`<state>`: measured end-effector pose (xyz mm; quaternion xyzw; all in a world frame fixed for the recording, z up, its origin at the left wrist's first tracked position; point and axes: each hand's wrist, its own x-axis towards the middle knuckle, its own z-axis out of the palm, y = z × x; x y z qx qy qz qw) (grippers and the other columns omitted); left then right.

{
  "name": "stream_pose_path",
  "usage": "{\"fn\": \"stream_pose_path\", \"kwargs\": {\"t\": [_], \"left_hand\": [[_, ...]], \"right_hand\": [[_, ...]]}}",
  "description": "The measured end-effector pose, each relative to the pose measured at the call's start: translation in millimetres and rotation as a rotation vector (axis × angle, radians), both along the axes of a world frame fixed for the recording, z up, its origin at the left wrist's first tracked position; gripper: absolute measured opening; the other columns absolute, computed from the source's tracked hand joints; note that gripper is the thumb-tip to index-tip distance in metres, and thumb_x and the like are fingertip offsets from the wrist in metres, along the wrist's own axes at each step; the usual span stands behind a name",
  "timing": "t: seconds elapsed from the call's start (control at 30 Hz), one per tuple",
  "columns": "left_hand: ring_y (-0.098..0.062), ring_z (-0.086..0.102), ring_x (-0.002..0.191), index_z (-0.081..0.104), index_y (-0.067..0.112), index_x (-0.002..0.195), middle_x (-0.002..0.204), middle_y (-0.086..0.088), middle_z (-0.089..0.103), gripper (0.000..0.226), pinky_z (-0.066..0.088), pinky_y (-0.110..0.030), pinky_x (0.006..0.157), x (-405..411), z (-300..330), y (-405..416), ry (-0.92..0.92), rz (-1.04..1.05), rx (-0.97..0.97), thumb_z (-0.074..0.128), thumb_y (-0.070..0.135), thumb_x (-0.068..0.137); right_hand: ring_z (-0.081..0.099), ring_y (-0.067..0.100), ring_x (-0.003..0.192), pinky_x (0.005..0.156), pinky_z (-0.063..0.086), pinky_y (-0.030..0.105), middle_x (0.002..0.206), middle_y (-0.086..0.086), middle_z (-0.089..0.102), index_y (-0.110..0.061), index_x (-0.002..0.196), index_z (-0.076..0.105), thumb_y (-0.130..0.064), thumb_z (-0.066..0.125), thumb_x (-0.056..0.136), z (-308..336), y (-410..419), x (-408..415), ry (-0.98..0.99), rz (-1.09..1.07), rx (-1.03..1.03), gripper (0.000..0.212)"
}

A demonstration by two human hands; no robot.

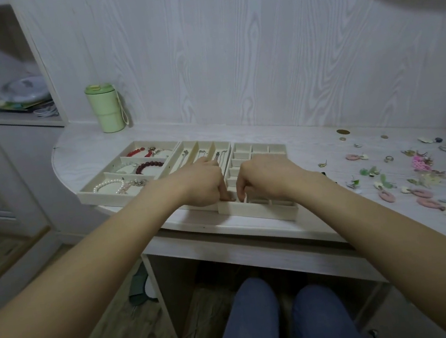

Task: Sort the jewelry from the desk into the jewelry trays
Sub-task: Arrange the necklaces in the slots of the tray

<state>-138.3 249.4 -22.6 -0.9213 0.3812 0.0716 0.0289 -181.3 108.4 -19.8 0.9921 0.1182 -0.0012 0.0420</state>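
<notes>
Three cream jewelry trays stand side by side on the desk. The left tray (89,196) holds bead and pearl bracelets (149,165), and the middle tray (184,145) holds thin chain necklaces (218,155). The right tray (261,212) has many small compartments. My left hand (204,184) hovers over the near end of the middle tray, fingers curled down. My right hand (262,176) curls over the front left corner of the right tray, fingertips almost meeting the left hand's. Anything between the fingertips is hidden. Loose earrings and rings (416,180) are scattered on the desk to the right.
A green lidded cup (106,110) stands at the back left by the wood-grain wall. Coins (343,132) lie at the back right of the desk. The trays reach the desk's curved front edge (195,229). My knees are under the desk.
</notes>
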Motion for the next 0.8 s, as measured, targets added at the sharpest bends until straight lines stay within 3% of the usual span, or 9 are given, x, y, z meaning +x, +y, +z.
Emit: {"fn": "stream_pose_path", "kwargs": {"t": [0.1, 0.27, 0.37, 0.53, 0.67, 0.8], "left_hand": [[-0.020, 0.036, 0.118, 0.066, 0.034, 0.115, 0.116, -0.001, 0.045, 0.055, 0.027, -0.021, 0.087, 2.1, -0.4, 1.6, 0.020, -0.009, -0.054, 0.037, -0.001, 0.084], [-0.018, 0.035, 0.117, 0.067, 0.035, 0.113, 0.118, 0.001, 0.045, 0.058, 0.029, -0.026, 0.092, 4.4, -0.5, 1.1, -0.001, -0.039, -0.015, 0.037, -0.003, 0.081], [-0.017, 0.034, 0.115, 0.066, 0.036, 0.114, 0.116, 0.003, 0.044, 0.053, 0.026, -0.027, 0.093, 3.8, 0.7, -0.9, -0.062, -0.067, 0.027, 0.039, 0.001, 0.085], [-0.015, 0.034, 0.110, 0.068, 0.036, 0.110, 0.114, 0.003, 0.044, 0.048, 0.028, -0.028, 0.094, 3.6, 2.2, -4.3, -0.102, -0.100, 0.014, 0.041, 0.004, 0.085], [-0.010, 0.026, 0.096, 0.070, 0.033, 0.108, 0.111, 0.002, 0.044, 0.051, 0.029, -0.027, 0.094, 6.4, 0.5, -2.6, -0.057, -0.096, -0.060, 0.041, 0.000, 0.082], [-0.012, 0.032, 0.103, 0.068, 0.035, 0.112, 0.105, 0.006, 0.040, 0.047, 0.027, -0.026, 0.093, 8.3, -0.6, -0.7, -0.061, -0.108, -0.009, 0.042, 0.005, 0.087]], "right_hand": [[0.060, 0.017, 0.083, 0.048, 0.033, 0.022, 0.074, -0.007, 0.053, -0.031, 0.089, 0.074, -0.013, 0.051, 0.091, 0.3, 0.6, 2.2, -0.004, 0.008, -0.009, 0.029], [0.053, 0.014, 0.073, 0.050, 0.032, 0.023, 0.063, -0.016, 0.044, -0.030, 0.085, 0.075, -0.010, 0.051, 0.088, -1.7, -4.1, 4.6, -0.004, -0.004, 0.076, 0.031], [0.051, 0.014, 0.072, 0.049, 0.031, 0.023, 0.066, -0.015, 0.046, -0.030, 0.085, 0.074, -0.011, 0.051, 0.087, -3.9, -6.4, 3.8, -0.016, -0.006, 0.088, 0.030], [0.058, 0.017, 0.082, 0.062, 0.041, 0.028, 0.069, -0.014, 0.047, -0.031, 0.088, 0.072, -0.015, 0.053, 0.087, -2.3, -8.0, 7.6, 0.000, -0.025, 0.101, 0.024], [0.061, 0.017, 0.085, 0.059, 0.040, 0.026, 0.083, -0.007, 0.060, -0.032, 0.081, 0.071, -0.014, 0.055, 0.087, -1.4, -6.5, 11.3, 0.019, -0.002, 0.054, 0.025], [0.057, 0.015, 0.080, 0.049, 0.033, 0.022, 0.078, -0.009, 0.056, -0.029, 0.086, 0.072, -0.014, 0.053, 0.088, -0.9, -2.6, 11.7, 0.047, 0.016, -0.028, 0.024]]}}
